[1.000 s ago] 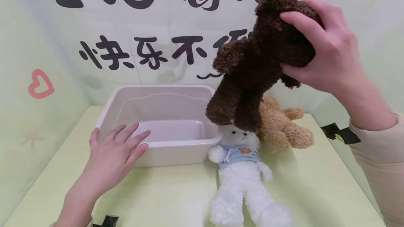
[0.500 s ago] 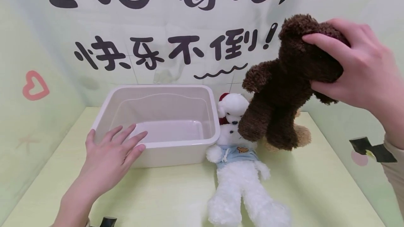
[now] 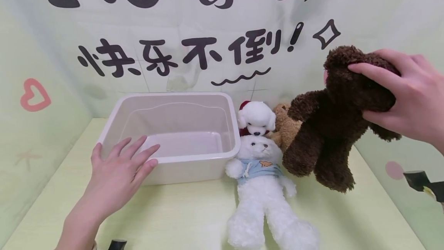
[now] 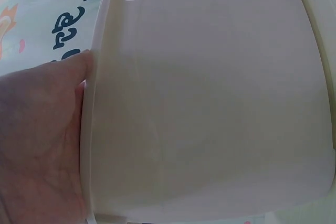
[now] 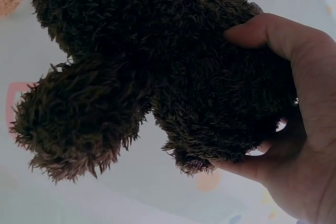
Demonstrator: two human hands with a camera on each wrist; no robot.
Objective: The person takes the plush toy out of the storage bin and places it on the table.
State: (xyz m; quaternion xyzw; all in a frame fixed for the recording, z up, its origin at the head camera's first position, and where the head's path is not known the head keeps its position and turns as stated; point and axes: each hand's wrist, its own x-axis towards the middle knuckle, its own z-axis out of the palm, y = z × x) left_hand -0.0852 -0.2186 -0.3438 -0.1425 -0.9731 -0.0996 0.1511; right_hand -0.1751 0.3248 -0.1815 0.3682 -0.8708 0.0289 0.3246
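My right hand (image 3: 409, 95) grips a dark brown teddy bear (image 3: 333, 126) by its head; the bear hangs upright at the right, its legs low over the table. In the right wrist view, thumb and fingers curl round the furry head. My left hand (image 3: 119, 173) lies with spread, fairly straight fingers over the near left rim of a pale grey plastic bin (image 3: 194, 169). The left wrist view has the hand against the rim of the bin wall (image 4: 210, 103). The bin's visible inside holds nothing.
Right of the bin, a white teddy bear (image 3: 260, 196) in a blue shirt lies on its back. Behind it are a white plush dog (image 3: 257, 117) with red trim and a light brown teddy bear (image 3: 286, 126), partly hidden. A wall with black lettering (image 3: 201, 55) stands behind the table (image 3: 173, 211).
My right hand has carried the dark brown bear rightward and down, away from the bin. The white dog and the light brown bear's upper part have come into sight. My left hand stays at the rim.
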